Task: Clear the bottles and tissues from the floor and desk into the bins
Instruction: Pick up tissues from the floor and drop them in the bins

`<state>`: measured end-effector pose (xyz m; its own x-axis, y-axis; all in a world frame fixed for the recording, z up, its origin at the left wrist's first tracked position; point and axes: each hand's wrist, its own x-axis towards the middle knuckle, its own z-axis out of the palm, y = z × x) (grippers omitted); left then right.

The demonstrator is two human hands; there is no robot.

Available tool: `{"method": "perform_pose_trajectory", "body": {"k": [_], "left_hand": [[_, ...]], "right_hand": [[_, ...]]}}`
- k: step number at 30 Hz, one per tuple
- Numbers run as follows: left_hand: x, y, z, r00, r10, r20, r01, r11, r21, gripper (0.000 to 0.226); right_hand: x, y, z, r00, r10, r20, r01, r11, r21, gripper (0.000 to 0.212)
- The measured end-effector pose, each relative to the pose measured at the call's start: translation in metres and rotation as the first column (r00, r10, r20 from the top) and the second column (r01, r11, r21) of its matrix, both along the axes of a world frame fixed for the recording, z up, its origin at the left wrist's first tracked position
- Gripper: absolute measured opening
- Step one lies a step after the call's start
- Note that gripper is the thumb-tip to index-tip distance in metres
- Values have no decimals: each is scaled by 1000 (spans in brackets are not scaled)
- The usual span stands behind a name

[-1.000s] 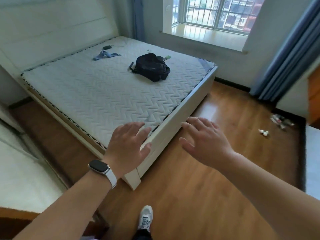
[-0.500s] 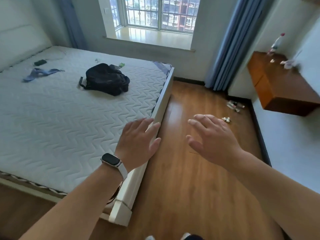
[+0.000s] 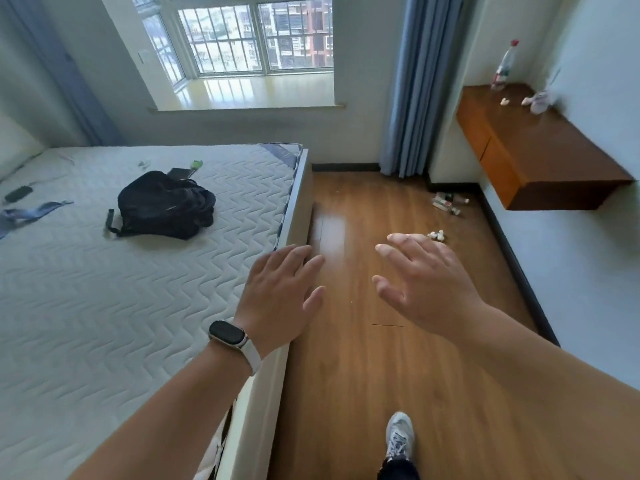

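Held out empty with fingers spread, the left hand [image 3: 277, 292] and right hand [image 3: 426, 285] are judged at the approach stage; bottles [image 3: 448, 202] and tissues [image 3: 437, 235] on the floor at centre right, below the table [image 3: 540, 150], must next be stooped for.

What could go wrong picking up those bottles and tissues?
The floor bottles lie close to the hanging desk, so a head might bump its corner when bending down. The tall bottle stands at the desk's far end and might topple if knocked while grabbing the tissues nearby. No bin is in view, so carrying everything could mean drops.
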<state>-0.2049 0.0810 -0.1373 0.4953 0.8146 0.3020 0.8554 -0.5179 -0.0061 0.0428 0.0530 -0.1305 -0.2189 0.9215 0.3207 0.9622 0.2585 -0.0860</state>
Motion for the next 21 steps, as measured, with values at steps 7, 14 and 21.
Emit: {"method": "perform_pose_trajectory", "body": {"k": [7,14,21], "left_hand": [[107,98,13,996,-80,-26,81,996,25,46],[188,168,12,991,-130,-12,130,991,-10,46],[232,240,12,978,-207,-14,207,978,-7,46]], "right_hand": [[101,87,5,998,-61,-33,60,998,-16,50],[182,139,4,992,-122,-22,120,992,-48,53],[228,190,-1,981,-192,-25,189,979,-76,50]]}}
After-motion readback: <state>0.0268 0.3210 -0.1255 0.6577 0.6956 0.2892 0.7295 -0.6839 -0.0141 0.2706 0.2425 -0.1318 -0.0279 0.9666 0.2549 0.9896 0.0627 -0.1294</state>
